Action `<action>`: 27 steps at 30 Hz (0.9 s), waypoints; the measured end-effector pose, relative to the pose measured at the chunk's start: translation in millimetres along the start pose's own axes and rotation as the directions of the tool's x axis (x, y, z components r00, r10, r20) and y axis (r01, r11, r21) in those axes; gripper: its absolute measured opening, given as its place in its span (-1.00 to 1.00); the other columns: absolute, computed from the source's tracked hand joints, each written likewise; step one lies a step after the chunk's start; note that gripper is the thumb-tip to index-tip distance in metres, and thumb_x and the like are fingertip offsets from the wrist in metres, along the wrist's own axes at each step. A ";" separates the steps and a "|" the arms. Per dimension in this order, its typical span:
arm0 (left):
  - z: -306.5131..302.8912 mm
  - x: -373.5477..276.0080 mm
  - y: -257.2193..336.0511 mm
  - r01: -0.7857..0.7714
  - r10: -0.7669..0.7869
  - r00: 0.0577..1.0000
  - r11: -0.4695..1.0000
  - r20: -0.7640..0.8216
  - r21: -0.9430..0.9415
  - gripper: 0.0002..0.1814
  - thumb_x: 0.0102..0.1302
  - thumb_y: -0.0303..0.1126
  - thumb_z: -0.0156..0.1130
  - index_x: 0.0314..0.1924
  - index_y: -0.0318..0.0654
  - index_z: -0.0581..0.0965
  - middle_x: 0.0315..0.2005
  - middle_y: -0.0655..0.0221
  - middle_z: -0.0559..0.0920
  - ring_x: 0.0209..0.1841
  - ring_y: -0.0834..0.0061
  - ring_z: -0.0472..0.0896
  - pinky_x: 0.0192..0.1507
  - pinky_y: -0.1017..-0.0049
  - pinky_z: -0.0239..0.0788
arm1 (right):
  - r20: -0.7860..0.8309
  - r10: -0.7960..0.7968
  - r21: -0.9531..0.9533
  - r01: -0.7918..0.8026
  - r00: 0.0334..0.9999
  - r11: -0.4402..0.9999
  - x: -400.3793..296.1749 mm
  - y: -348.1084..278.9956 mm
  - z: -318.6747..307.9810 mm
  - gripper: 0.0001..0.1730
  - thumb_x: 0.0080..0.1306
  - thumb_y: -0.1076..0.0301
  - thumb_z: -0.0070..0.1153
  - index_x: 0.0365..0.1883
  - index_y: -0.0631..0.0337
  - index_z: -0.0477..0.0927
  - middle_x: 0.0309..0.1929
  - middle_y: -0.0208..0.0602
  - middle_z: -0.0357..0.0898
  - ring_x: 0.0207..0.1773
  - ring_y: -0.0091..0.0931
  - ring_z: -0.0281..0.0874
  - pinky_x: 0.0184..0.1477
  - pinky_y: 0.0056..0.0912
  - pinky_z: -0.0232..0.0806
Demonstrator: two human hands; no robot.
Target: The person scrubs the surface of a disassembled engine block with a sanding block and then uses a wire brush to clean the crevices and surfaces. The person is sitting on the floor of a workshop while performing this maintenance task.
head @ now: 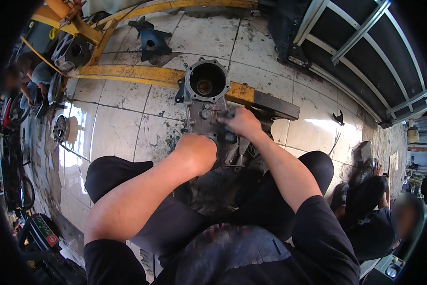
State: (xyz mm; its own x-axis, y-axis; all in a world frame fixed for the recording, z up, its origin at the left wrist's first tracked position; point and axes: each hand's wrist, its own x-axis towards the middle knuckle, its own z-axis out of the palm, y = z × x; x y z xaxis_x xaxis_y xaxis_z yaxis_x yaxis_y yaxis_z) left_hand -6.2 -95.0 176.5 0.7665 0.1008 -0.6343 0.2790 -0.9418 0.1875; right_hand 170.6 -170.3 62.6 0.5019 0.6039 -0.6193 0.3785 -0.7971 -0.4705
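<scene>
A grey cast-metal gearbox housing [204, 119] stands before me between my knees. Its round flanged opening [207, 80], ringed with bolt holes, faces up at the far end, and the bore inside is dark. My left hand [197, 151] is curled against the left side of the housing's near part. Its fingers are hidden behind the back of the hand. My right hand [242, 123] is at the housing's right side, fingers bent towards the casing. Its fingertips are dark and blurred, and whether they pinch something small is unclear.
The yellow steel leg [128, 74] of a shop hoist runs behind the housing. A dark metal bracket [152, 41], a round metal part [61, 128] and a small fork-shaped part [338, 117] lie on the tiles. People sit at left [33, 83] and right [366, 213].
</scene>
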 end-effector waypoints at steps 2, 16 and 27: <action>1.7 4.1 1.6 -0.009 0.008 0.999 1.000 0.042 0.019 -0.57 0.47 -0.04 0.28 -0.25 -0.34 0.75 -0.25 0.02 0.78 -0.11 0.00 0.77 -0.04 0.12 0.58 | -0.001 0.038 0.026 -0.037 0.999 0.999 -5.9 -10.3 -3.3 -0.29 0.18 -0.26 0.45 -0.06 0.27 0.76 -0.02 0.04 0.78 0.10 -0.12 0.75 0.13 -0.12 0.54; -5.6 -2.3 -4.5 0.030 -0.026 0.999 0.993 0.032 -0.111 -0.52 0.48 -0.02 0.27 -0.28 -0.39 0.74 -0.25 -0.08 0.76 -0.09 -0.08 0.75 -0.01 0.06 0.57 | -0.016 0.042 -0.047 -0.043 0.999 0.998 -11.1 5.8 -1.5 -0.24 0.14 -0.25 0.50 -0.06 0.34 0.74 -0.04 0.05 0.78 0.09 -0.13 0.76 0.08 -0.10 0.55; -6.4 -1.6 0.7 0.006 -0.005 1.000 0.999 0.024 -0.048 -0.54 0.47 -0.03 0.28 -0.25 -0.38 0.75 -0.24 -0.05 0.77 -0.08 -0.06 0.76 0.01 0.07 0.57 | -0.052 -0.051 -0.223 0.038 0.997 0.974 -11.4 14.3 -2.1 -0.28 0.16 -0.29 0.47 -0.12 0.27 0.77 -0.10 0.02 0.79 0.07 -0.10 0.76 0.06 -0.08 0.55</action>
State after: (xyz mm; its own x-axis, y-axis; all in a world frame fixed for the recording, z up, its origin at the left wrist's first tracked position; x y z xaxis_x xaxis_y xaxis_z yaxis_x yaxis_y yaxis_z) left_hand -3.5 -93.8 182.5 0.7514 0.0975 -0.6527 0.3106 -0.9249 0.2194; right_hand 171.9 -188.5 64.2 0.5221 0.6427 -0.5607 0.5614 -0.7539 -0.3415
